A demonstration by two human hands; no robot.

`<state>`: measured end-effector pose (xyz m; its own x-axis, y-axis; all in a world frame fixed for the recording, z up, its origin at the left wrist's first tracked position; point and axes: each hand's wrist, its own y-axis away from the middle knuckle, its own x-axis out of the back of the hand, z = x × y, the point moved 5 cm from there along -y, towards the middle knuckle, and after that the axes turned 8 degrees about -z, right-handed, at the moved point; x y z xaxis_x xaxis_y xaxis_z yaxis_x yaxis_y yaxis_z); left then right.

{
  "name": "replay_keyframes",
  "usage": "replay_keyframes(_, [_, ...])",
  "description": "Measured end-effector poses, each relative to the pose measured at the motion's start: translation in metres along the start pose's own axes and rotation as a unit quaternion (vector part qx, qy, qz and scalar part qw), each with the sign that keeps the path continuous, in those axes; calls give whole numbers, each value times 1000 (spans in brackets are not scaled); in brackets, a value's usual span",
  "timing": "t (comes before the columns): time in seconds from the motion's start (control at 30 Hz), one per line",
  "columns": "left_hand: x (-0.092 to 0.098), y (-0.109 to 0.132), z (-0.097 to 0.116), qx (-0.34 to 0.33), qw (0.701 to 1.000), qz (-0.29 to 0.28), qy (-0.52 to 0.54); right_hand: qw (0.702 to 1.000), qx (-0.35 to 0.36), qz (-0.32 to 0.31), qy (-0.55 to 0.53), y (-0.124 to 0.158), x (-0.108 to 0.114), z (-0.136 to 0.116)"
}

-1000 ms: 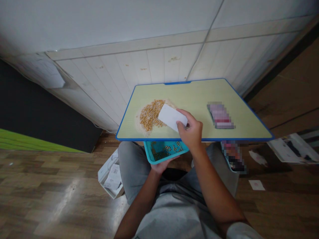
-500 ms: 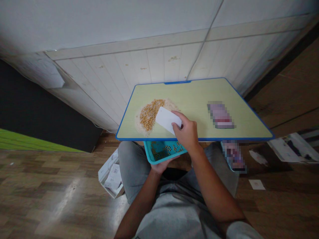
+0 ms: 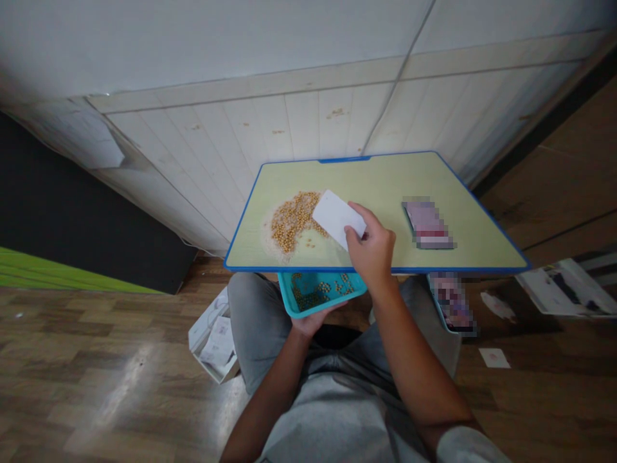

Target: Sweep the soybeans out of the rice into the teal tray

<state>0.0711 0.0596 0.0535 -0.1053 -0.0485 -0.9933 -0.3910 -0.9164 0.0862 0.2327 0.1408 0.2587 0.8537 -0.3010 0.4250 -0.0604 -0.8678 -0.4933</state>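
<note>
Between thumb and fingers, my right hand (image 3: pixel 371 241) grips a white card (image 3: pixel 338 217) over the light green table (image 3: pixel 385 180). The card's left edge is beside a pile of yellow beans (image 3: pixel 294 218) mixed with pale grains; a few beans lie apart below it. Under the table's front edge, my left hand (image 3: pixel 313 320) holds a teal tray (image 3: pixel 301 315) from below, its fingers mostly hidden by the tray. Beans are scattered inside the tray, and its far side is hidden beneath the table.
A pixelated flat object (image 3: pixel 428 225) lies on the table's right part. Another pixelated item (image 3: pixel 453 302) rests by my right knee. An open white box (image 3: pixel 216 341) with papers stands on the floor at left. The wall (image 3: pixel 299 128) is behind the table.
My right hand and the white card have moved right and slightly up, away from the pile's middle. A few loose beans now show below the pile. My left hand and the tray stay in place.
</note>
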Motion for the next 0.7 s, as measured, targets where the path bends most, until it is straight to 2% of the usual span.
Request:
replay_keyframes(0.1, [0,0,0,0,1000,-2,4,1000,4,3,4,-1,2,-1])
replay_keyframes(0.37, [-1,-1,0,8,1000,-15,-4,999,6,-50,9,-2,-4,-5])
replay_keyframes(0.7, [-3,-3,1,11,999,-30,-29,994,13,-99,-39,3,-8,-5])
